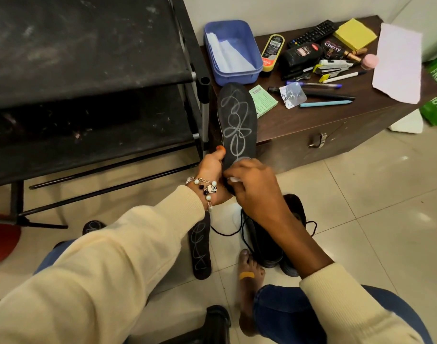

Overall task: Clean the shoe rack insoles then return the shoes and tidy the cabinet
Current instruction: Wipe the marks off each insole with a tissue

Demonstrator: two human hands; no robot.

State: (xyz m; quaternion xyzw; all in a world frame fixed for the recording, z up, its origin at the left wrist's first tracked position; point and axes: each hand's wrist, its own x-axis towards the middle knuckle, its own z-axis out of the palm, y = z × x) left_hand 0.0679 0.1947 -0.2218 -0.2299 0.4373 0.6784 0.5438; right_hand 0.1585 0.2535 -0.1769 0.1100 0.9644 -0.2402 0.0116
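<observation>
Black, chalk-scribbled insole [237, 125] stands upright before us so its marked face is open for wiping: our left hand [212, 170] grips its lower edge, thumb on front, while our right hand [252, 184] pinches a small white wipe [233, 179] against the heel.

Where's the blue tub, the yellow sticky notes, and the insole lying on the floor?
blue tub [256, 52]: head view, on its right outer wall.
yellow sticky notes [355, 33]: head view, middle of the top sheet.
insole on the floor [200, 247]: head view, middle of its scribbled top face.
</observation>
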